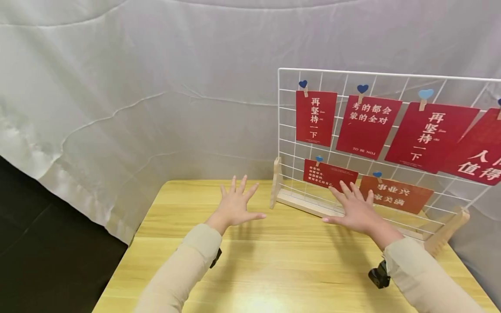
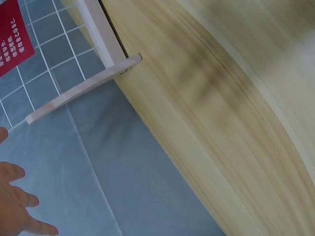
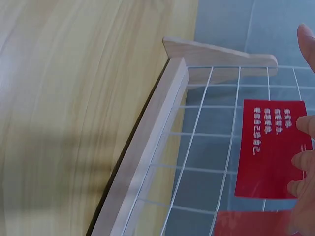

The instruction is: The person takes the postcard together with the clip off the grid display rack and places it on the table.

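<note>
Both hands hover over the wooden table with fingers spread and nothing held. My left hand (image 1: 234, 205) is left of a white wire grid (image 1: 278, 126), over the table's far part; its fingertips show at the lower left of the left wrist view. My right hand (image 1: 356, 211) is in front of the grid's lower row, overlapping a small red card (image 1: 313, 171) and an orange-red card (image 1: 411, 195) in the head view. Fingers show beside the small red card (image 3: 266, 167) in the right wrist view. Heart-topped clothespins, such as a blue one (image 1: 319, 159), hold the cards on the wires.
The grid stands in a wooden base (image 1: 301, 204) with side feet (image 1: 275, 182). Larger red cards (image 1: 316, 117) hang along its upper row. A grey curtain (image 1: 195, 87) rises behind the table (image 1: 188, 195). A dark area (image 1: 47, 243) lies beyond its left edge.
</note>
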Available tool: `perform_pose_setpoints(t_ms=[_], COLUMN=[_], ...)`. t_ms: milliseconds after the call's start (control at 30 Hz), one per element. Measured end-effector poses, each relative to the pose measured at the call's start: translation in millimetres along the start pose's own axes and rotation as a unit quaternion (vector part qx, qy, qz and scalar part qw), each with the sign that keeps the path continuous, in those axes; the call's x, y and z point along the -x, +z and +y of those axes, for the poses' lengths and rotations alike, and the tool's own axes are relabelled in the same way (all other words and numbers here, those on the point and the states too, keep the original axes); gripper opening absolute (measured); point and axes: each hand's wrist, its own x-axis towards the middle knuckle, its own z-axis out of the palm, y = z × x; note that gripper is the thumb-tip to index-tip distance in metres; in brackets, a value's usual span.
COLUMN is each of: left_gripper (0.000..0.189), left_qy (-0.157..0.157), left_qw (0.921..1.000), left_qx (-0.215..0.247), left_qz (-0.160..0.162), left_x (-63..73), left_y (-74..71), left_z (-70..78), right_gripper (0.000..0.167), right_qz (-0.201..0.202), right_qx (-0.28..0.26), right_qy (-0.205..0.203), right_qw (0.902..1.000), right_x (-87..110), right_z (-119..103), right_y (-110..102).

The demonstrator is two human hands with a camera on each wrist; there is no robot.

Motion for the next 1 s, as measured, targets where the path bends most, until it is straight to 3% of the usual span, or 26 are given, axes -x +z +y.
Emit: perform_pose_setpoints(t_ms=[1000], left_gripper=[0.090], left_qy=[0.017], left_qw=[0.9993], left_qx=[-0.032], left_qz=[0.000], left_x=[-31.4], left_y=[-4.0], left_z=[16.1], right_gripper=[0.088], right_qz=[0.056], right_qx=[-0.005], right_qy=[0.031], right_qw=[0.9980], right_x=[44.7], right_z=[40], right_y=[-15])
